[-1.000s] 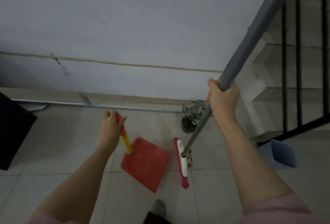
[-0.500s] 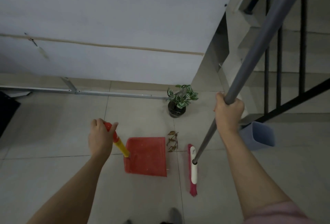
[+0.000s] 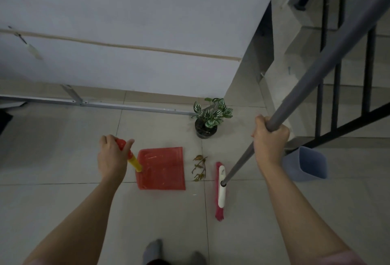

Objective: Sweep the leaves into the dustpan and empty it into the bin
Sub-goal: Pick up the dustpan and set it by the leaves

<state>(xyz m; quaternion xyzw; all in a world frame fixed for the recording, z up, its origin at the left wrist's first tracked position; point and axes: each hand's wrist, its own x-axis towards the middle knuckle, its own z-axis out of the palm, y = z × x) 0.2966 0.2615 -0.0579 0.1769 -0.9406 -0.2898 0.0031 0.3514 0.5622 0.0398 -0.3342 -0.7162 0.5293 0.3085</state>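
Observation:
A red dustpan [image 3: 162, 169] lies flat on the tiled floor, its open edge facing right. My left hand [image 3: 113, 157] grips its red and yellow handle. A few dry brown leaves [image 3: 199, 167] lie just right of the pan. Right of the leaves stands the broom head [image 3: 220, 190], white with pink bristles. Its grey pole [image 3: 312, 74] rises to the upper right, and my right hand [image 3: 269, 140] is closed around it. A blue bin [image 3: 306, 163] stands on the floor to the right, partly behind my right forearm.
A small potted plant [image 3: 209, 119] sits against the wall behind the leaves. A metal rail [image 3: 105, 104] runs along the wall's foot. Black stair railing [image 3: 337, 104] and steps fill the right side. My feet in grey socks [image 3: 154, 252] show at the bottom.
The dustpan has turned square and settled flat left of the leaves. The broom head has shifted to the leaves' right side, uncovering them. The view has swung right.

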